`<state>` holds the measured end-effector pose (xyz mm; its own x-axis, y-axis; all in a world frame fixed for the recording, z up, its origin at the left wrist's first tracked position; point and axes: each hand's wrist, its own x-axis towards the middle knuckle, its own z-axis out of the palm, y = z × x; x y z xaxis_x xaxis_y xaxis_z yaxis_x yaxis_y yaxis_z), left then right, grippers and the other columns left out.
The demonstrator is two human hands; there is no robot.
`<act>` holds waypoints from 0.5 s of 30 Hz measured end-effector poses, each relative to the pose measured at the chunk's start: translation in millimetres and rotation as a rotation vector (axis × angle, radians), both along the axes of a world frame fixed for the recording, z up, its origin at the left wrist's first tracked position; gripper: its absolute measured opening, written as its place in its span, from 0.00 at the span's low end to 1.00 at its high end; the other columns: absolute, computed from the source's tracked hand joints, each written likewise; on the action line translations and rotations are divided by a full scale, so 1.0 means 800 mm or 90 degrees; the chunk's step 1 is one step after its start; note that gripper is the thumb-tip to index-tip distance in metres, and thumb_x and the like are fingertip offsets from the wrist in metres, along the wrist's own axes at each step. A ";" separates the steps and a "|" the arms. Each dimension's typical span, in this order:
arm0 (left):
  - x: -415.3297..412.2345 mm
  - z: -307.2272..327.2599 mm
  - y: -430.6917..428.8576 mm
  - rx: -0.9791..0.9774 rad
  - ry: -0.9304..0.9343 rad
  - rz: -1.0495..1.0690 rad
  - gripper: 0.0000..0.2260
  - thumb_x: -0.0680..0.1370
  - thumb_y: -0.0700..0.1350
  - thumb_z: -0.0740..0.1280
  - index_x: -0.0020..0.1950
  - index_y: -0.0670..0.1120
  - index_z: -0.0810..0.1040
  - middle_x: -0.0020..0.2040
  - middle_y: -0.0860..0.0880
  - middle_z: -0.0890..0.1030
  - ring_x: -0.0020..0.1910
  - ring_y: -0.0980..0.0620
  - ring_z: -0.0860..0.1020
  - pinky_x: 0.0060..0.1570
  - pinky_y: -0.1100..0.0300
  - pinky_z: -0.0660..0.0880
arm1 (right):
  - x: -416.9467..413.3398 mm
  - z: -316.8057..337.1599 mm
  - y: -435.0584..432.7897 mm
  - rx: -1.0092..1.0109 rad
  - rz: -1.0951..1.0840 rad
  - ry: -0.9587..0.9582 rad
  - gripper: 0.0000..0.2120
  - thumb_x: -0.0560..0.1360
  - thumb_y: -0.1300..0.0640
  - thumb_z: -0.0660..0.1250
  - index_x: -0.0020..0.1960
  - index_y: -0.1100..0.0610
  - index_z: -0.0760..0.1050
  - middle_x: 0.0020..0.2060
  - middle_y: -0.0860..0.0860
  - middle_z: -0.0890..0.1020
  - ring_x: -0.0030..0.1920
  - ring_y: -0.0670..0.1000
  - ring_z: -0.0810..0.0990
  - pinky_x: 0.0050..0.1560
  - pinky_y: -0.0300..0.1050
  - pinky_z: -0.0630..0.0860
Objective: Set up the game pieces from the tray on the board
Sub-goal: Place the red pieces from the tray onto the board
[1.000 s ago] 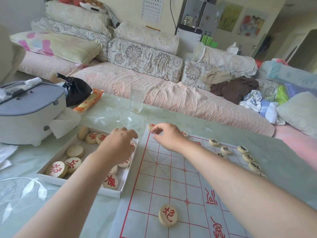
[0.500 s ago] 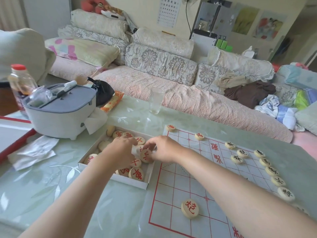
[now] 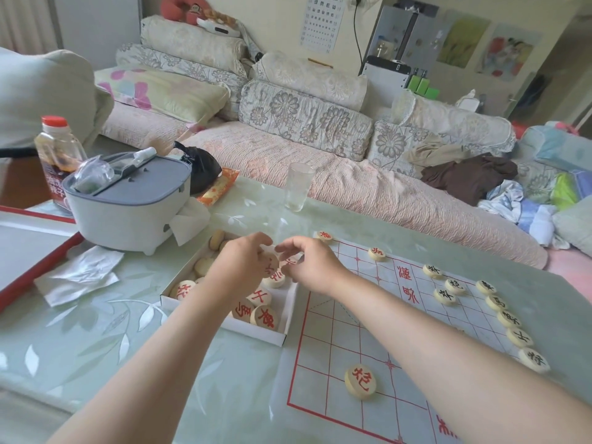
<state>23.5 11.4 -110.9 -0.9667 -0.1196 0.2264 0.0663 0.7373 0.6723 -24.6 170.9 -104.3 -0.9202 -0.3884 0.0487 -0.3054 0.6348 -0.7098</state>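
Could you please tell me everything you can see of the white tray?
The tray is a shallow white rectangular box, cardboard by the look, lying flat on the table beside the left edge of the board. It holds round pale pieces, several showing red characters, some blank. The left hand and right hand reach into its far half, hiding part of it.

Sofa (image 3: 320, 174): ran behind the counter, pink quilted cover, floral bolsters along its back.
Wall (image 3: 278, 14): cream, bearing an eye chart (image 3: 321, 20) and pictures (image 3: 461, 40).
Counter (image 3: 96, 331): pale green, glossy, leaf-patterned.
Light: soft daylight.
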 end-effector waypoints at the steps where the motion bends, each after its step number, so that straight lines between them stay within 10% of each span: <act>1: 0.000 0.001 -0.004 -0.012 0.005 0.019 0.15 0.78 0.42 0.62 0.64 0.50 0.75 0.54 0.48 0.81 0.48 0.50 0.77 0.45 0.59 0.75 | 0.001 0.001 0.000 0.085 0.000 0.033 0.14 0.73 0.61 0.71 0.56 0.47 0.79 0.48 0.43 0.82 0.40 0.41 0.78 0.45 0.41 0.74; 15: 0.005 -0.004 -0.013 -0.134 0.001 0.072 0.13 0.78 0.44 0.62 0.61 0.53 0.77 0.54 0.50 0.79 0.51 0.48 0.76 0.44 0.54 0.78 | 0.017 -0.023 -0.030 0.413 -0.034 0.184 0.09 0.75 0.42 0.65 0.52 0.45 0.75 0.55 0.48 0.78 0.57 0.53 0.79 0.48 0.47 0.69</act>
<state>27.2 1.0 -113.8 -0.9496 -0.1763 0.2592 -0.0232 0.8641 0.5028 -11.3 147.2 -123.1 -0.9241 -0.3761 0.0680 -0.3808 0.9213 -0.0791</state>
